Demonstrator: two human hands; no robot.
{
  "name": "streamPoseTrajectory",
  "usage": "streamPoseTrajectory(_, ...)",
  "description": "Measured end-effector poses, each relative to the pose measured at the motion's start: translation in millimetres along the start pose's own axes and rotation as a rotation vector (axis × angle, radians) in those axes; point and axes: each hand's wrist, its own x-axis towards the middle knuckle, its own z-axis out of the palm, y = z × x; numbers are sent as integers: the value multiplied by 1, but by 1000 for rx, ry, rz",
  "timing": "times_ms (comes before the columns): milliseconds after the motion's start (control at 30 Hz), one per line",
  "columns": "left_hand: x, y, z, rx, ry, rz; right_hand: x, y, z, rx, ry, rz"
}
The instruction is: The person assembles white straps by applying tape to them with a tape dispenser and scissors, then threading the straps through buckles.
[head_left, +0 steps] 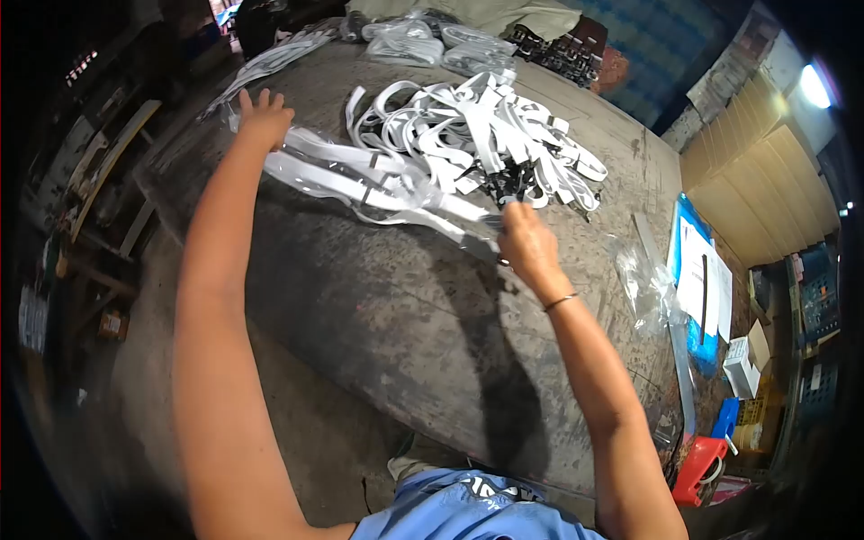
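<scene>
A set of white straps in a clear plastic bag [346, 178] lies stretched across the dark table between my two hands. My left hand [264, 120] rests with fingers spread on the far left end of the bag. At the other end, my right hand [529, 243] is closed on the strap ends, near their dark clips. Just beyond lies a loose heap of white straps [486, 121] with black clips, close to the fingers of my right hand.
Bagged straps [405, 43] lie at the table's far edge, more flat straps [279, 61] at the far left. On the right are clear plastic bags [643, 283], papers [704, 283], a small white box [742, 364] and a red tape dispenser [699, 470].
</scene>
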Motion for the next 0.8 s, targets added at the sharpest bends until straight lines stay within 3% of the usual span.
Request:
streamPoseTrajectory(33,8,14,12,-3,8,19,0,1,17,-38,-13,35)
streamPoseTrajectory(100,16,50,38,-351,296,157,-7,2,24,-2,-85,-35)
streamPoseTrajectory(233,-6,128,73,-604,628,609,-31,7,4,108,70,-134)
streamPoseTrajectory(367,-69,187,61,-807,681,781,-96,35,-27,162,49,-34)
streamPoseTrajectory(433,-109,203,51,-942,592,826,-125,48,-53,174,60,18)
streamPoseTrajectory(500,-142,216,52,-1059,561,869,-167,80,-90,74,59,176)
streamPoseTrajectory(633,-209,229,59,-1261,449,841,-260,172,-141,-13,315,628)
streamPoseTrajectory(800,-288,260,71,-1467,317,812,-357,269,-222,-425,135,1070)
